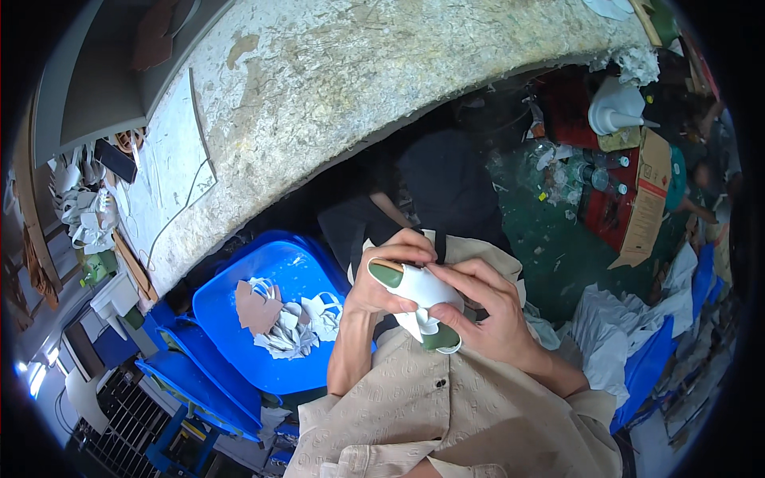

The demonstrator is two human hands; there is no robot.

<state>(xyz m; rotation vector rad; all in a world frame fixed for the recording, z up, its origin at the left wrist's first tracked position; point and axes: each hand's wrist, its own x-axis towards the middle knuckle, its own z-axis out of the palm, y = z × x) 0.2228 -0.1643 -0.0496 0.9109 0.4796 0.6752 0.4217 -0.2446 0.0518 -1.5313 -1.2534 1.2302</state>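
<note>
Between my two hands, in front of my chest, is a white shoe upper point(425, 287) drawn over a green form that looks like a shoe last point(387, 275). A light brown strip runs along the green end on the left. Another green part point(441, 341) with a white edge shows at its lower right. My left hand point(364, 291) is closed around the left end, thumb below and fingers over the top. My right hand point(492, 309) is closed on the right side, its fingers on the white material and its thumb beneath. The far side is hidden.
A blue plastic tub point(231, 350) at the left holds white strap-like pieces point(291, 331) and a brown piece point(256, 307). A rough, stained worktable point(319, 80) curves across the far side. Plastic bottles point(598, 177) and cardboard point(644, 195) lie at the right, with white sheeting point(610, 334) nearer.
</note>
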